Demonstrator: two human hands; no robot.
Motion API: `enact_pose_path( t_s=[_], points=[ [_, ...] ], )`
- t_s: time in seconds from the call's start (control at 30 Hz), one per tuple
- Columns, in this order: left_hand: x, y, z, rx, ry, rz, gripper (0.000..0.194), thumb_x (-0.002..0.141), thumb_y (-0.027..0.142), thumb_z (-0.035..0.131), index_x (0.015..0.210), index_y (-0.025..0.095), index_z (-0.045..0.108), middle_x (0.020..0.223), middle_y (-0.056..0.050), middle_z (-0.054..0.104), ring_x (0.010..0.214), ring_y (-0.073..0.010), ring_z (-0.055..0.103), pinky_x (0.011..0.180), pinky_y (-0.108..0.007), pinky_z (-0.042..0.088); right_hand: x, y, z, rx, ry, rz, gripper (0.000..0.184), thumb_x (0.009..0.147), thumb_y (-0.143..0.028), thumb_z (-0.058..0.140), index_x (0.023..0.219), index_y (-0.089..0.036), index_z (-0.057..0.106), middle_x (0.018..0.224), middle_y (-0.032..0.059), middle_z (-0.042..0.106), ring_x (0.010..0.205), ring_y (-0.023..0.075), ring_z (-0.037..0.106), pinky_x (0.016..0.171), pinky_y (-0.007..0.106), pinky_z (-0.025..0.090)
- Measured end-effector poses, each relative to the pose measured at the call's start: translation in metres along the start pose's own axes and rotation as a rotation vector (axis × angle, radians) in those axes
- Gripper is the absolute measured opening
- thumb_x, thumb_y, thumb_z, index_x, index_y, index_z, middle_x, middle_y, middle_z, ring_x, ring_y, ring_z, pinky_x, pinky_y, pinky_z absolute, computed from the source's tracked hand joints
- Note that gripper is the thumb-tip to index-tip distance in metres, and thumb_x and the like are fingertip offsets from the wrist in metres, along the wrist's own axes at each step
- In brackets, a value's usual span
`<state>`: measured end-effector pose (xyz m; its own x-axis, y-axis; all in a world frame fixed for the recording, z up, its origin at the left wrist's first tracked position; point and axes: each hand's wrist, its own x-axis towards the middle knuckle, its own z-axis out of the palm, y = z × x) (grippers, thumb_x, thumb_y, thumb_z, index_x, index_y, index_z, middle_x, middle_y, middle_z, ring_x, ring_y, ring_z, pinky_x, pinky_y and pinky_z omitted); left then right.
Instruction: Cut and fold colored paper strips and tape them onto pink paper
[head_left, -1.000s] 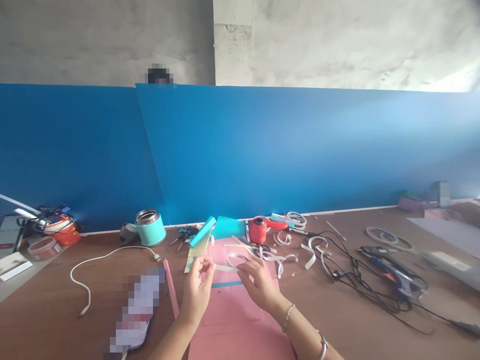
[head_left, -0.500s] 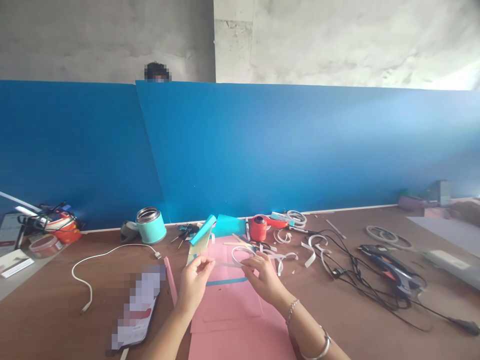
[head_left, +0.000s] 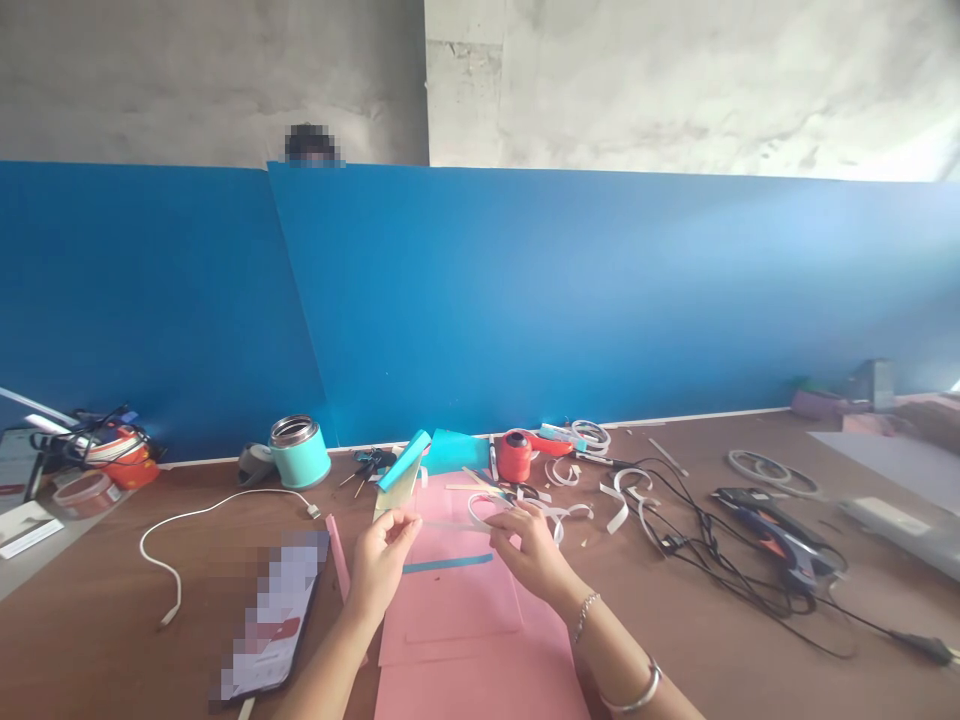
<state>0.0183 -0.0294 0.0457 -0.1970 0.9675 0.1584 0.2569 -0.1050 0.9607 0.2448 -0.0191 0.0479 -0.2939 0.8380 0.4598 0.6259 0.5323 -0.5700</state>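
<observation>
From my remote seat, I am using the pink paper (head_left: 465, 610) as my landmark, its layers showing at least two sheets. Nearest me, two bracelets, one chain (head_left: 586, 617) and one bangle (head_left: 637, 697), are circling the wrist over the paper's right side, and one phone (head_left: 276, 630) is lying to its left. Above the paper, my left hand (head_left: 381, 565) is pinching one end of one white strip (head_left: 471, 510), and my right hand (head_left: 536, 558) is gripping it near its curling part. The strip is spanning both hands, so I judge the picking up and drawing out as done; it is not resting on the paper, and I cannot tell how much is remaining. One blue strip (head_left: 450, 564) is crossing the paper under it. Right of the paper, one gun-shaped tool (head_left: 780, 540) is lying among black cords, and several loose white curls (head_left: 619, 515) are tangling too much for an exact count. Beyond, one red bottle (head_left: 514, 462) is standing at its far right, one teal jar (head_left: 301, 460) at its far left. Farthest, one blue partition (head_left: 525, 290) is rising behind it.
</observation>
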Motion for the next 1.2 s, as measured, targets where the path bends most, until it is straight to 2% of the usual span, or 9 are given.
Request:
enact_pose_path(
  t_s=[0.27,0.37,0.57,0.73,0.83,1.0,1.2],
  points=[
    [0.001,0.009,-0.004,-0.029,-0.052,-0.100,0.029,0.068,0.045,0.061,0.074,0.017,0.064,0.083,-0.006,0.068,0.087,-0.0242,0.060,0.078,-0.032,0.044,0.002,0.003,-0.002,-0.036,-0.013,0.061,0.024,0.075,-0.013,0.044,0.064,-0.022,0.063,0.062,-0.0020,0.066,0.057,0.0134,0.053,0.082,0.033,0.039],
    [0.001,0.006,-0.002,-0.065,-0.072,-0.129,0.029,0.067,0.045,0.062,0.073,0.017,0.062,0.080,-0.005,0.066,0.084,-0.0224,0.060,0.078,-0.032,0.045,0.002,0.005,-0.002,-0.101,-0.023,0.048,0.024,0.077,-0.014,0.043,0.062,-0.022,0.061,0.059,-0.0014,0.064,0.060,0.0144,0.053,0.077,0.032,0.038],
    [0.000,-0.012,0.009,-0.185,-0.153,-0.162,0.030,0.066,0.047,0.062,0.072,0.018,0.055,0.073,0.000,0.060,0.077,-0.0196,0.062,0.078,-0.033,0.048,-0.002,0.018,0.012,-0.255,-0.063,0.032,0.019,0.080,-0.011,0.041,0.078,-0.020,0.058,0.073,0.0018,0.067,0.073,0.0173,0.057,0.088,0.038,0.032],
    [0.010,-0.025,0.017,-0.201,-0.110,-0.124,0.031,0.065,0.047,0.063,0.071,0.018,0.055,0.074,-0.001,0.059,0.077,-0.0203,0.064,0.078,-0.036,0.051,0.005,0.032,0.031,-0.435,-0.076,-0.012,0.021,0.085,-0.010,0.036,0.088,-0.018,0.054,0.084,0.0074,0.067,0.081,0.0212,0.058,0.091,0.043,0.029],
    [0.016,-0.026,0.021,-0.230,-0.088,-0.122,0.032,0.064,0.048,0.063,0.070,0.018,0.055,0.073,-0.001,0.059,0.076,-0.0206,0.065,0.077,-0.036,0.052,0.012,0.037,0.036,-0.476,-0.067,-0.063,0.021,0.085,-0.009,0.035,0.091,-0.018,0.054,0.088,0.0084,0.066,0.084,0.0212,0.057,0.093,0.043,0.028],
    [0.017,-0.023,0.022,-0.212,-0.083,-0.112,0.032,0.064,0.047,0.064,0.068,0.017,0.055,0.070,-0.001,0.060,0.073,-0.0204,0.064,0.075,-0.036,0.052,0.021,0.038,0.023,-0.410,-0.066,-0.050,0.018,0.084,-0.012,0.039,0.088,-0.019,0.054,0.086,0.0075,0.067,0.088,0.0215,0.059,0.097,0.044,0.026],
    [0.012,-0.016,0.015,-0.141,-0.075,-0.041,0.029,0.070,0.046,0.060,0.072,0.017,0.057,0.077,-0.003,0.062,0.080,-0.0215,0.064,0.079,-0.034,0.049,0.015,0.032,0.002,-0.189,0.000,-0.007,0.014,0.084,-0.017,0.041,0.078,-0.021,0.053,0.077,0.0009,0.067,0.078,0.0172,0.060,0.098,0.045,0.027]
  ],
)
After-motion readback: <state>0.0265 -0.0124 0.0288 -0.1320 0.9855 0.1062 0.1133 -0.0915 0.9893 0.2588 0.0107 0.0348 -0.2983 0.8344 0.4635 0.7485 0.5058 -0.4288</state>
